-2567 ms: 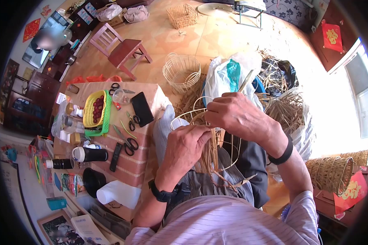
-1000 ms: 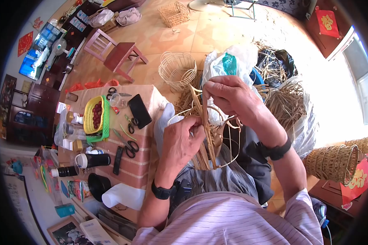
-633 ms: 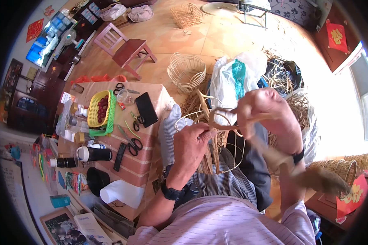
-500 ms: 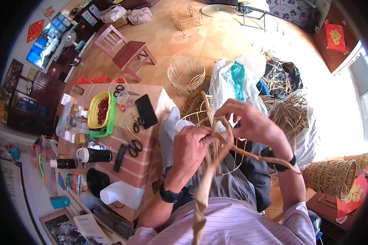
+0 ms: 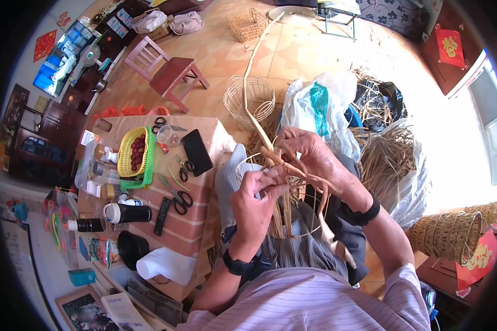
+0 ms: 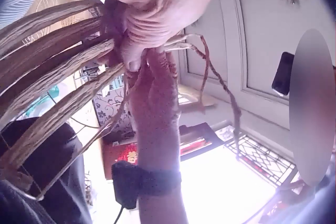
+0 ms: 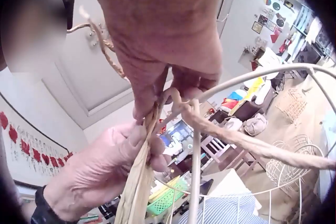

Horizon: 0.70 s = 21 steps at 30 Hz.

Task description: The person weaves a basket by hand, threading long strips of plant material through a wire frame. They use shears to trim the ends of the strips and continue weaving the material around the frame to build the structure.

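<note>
Seemingly partway: brown strips (image 6: 50, 69) line part of the wire frame (image 7: 196, 176), other wires are bare; left hand (image 5: 256, 201) and right hand (image 5: 312, 155) narrowly pinch fibre (image 7: 137, 182).

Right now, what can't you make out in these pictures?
Right wrist view: stretch of dry strip inside the grip of the left hand and right hand; fingers cover it.
Left wrist view: outer ends of the upper dry strips; the left edge cuts them off.
Right wrist view: bottom of the wire frame; the lower edge cuts it off.
Head view: buttons on the remote control; too small.
</note>
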Available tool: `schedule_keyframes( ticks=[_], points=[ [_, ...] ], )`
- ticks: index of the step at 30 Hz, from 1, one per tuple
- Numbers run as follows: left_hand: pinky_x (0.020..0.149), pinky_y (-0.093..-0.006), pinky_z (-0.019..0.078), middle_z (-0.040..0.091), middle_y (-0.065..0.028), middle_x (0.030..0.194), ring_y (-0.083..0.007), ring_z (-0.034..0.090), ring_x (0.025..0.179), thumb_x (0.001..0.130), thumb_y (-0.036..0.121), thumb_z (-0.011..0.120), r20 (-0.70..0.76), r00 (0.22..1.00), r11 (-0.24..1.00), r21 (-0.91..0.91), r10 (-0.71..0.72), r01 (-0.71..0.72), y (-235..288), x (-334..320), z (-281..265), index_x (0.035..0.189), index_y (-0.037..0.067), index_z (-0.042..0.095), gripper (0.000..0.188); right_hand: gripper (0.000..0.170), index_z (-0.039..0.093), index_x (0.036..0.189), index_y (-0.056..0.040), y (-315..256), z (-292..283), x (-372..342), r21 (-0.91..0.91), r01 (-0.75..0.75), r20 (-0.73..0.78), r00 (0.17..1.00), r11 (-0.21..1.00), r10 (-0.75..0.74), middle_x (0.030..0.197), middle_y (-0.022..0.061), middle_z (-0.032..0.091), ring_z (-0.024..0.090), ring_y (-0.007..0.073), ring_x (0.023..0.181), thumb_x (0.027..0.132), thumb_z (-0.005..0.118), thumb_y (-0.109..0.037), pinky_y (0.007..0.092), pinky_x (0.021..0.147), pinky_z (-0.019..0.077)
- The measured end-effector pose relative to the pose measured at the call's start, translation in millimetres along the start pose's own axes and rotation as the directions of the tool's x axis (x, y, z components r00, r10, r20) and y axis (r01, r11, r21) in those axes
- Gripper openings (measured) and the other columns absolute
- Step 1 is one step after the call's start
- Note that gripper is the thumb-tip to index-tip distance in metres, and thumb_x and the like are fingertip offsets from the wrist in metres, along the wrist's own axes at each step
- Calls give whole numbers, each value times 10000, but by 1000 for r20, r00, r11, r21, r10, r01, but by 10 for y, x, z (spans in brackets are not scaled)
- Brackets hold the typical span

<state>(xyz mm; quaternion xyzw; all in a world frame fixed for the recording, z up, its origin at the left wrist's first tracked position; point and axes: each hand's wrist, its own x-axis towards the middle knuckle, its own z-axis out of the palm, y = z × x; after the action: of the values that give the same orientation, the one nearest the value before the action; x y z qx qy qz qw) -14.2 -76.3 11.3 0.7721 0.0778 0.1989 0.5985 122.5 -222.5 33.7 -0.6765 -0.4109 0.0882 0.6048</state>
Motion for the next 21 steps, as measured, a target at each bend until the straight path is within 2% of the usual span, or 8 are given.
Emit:
schedule_keyframes(
  ticks=[3, 6, 7, 10, 11, 14, 17, 21],
  points=[
    [824, -328, 632, 841, -85, 984, -146, 800, 938, 915, -15, 890, -9, 999, 995, -97, -34, 33, -33, -25, -6, 1051, -3, 741, 201, 237, 638, 844, 22, -320, -110, 112, -313, 157, 124, 985, 937, -123, 796, 125, 573, 613, 294, 763, 906, 840, -85, 438, 674, 488],
    [832, -312, 625, 832, -84, 967, -132, 784, 919, 919, -1, 893, -32, 999, 998, 65, 25, -22, 41, -17, 27, 1028, -4, 770, 164, 255, 643, 848, 24, -320, -99, 181, -2, -92, 43, 995, 996, 92, 798, 174, 617, 632, 368, 745, 899, 844, -123, 474, 682, 504],
    [808, -313, 618, 832, -75, 952, -135, 781, 886, 911, 58, 919, -52, 998, 1000, -3, 22, -22, -57, -12, 57, 1017, 1, 795, 173, 249, 643, 865, 20, -346, -164, 240, -173, -7, 86, 996, 985, 22, 791, 197, 645, 664, 401, 745, 860, 841, -129, 492, 693, 522],
    [781, -319, 608, 822, -80, 932, -151, 783, 872, 904, 115, 939, -9, 993, 970, 213, 120, -115, -26, -27, 4, 1022, -4, 792, 222, 222, 666, 893, 6, -561, -200, 307, -281, 146, 279, 958, 949, -65, 807, 207, 669, 697, 425, 807, 819, 835, -115, 508, 719, 539],
    [759, -329, 595, 805, -79, 920, -165, 770, 857, 919, 147, 934, -44, 999, 979, 206, 10, -1, -39, -50, 42, 1025, -4, 782, 239, 175, 690, 928, -9, -512, -160, 302, -356, 148, 292, 956, 923, -41, 853, 195, 699, 725, 438, 858, 825, 806, -91, 520, 743, 555],
    [744, -349, 588, 788, -86, 951, -184, 756, 854, 939, 124, 910, -56, 995, 990, 121, 83, -76, -70, -59, 76, 1042, 5, 772, 209, 156, 703, 952, -19, -374, -141, 369, -441, 285, 317, 937, 851, -149, 920, 178, 725, 729, 443, 867, 844, 784, -98, 538, 765, 565],
    [756, -376, 597, 776, -116, 1012, -226, 752, 855, 940, 110, 902, -34, 977, 954, 225, 208, -196, -46, -66, 52, 1058, 6, 763, 210, 204, 680, 1037, -19, -249, -139, 352, -415, 300, 316, 933, 859, -173, 977, 169, 742, 740, 447, 898, 875, 770, -107, 539, 788, 578],
    [781, -347, 578, 766, -94, 965, -214, 724, 853, 894, 39, 917, -91, 960, 936, 266, 264, -232, -95, -72, 85, 1024, 14, 778, 192, 268, 619, 1052, -33, -182, 11, 222, -511, 125, 290, 957, 850, 34, 952, 153, 685, 733, 423, 957, 871, 801, -111, 519, 787, 566]
  ],
)
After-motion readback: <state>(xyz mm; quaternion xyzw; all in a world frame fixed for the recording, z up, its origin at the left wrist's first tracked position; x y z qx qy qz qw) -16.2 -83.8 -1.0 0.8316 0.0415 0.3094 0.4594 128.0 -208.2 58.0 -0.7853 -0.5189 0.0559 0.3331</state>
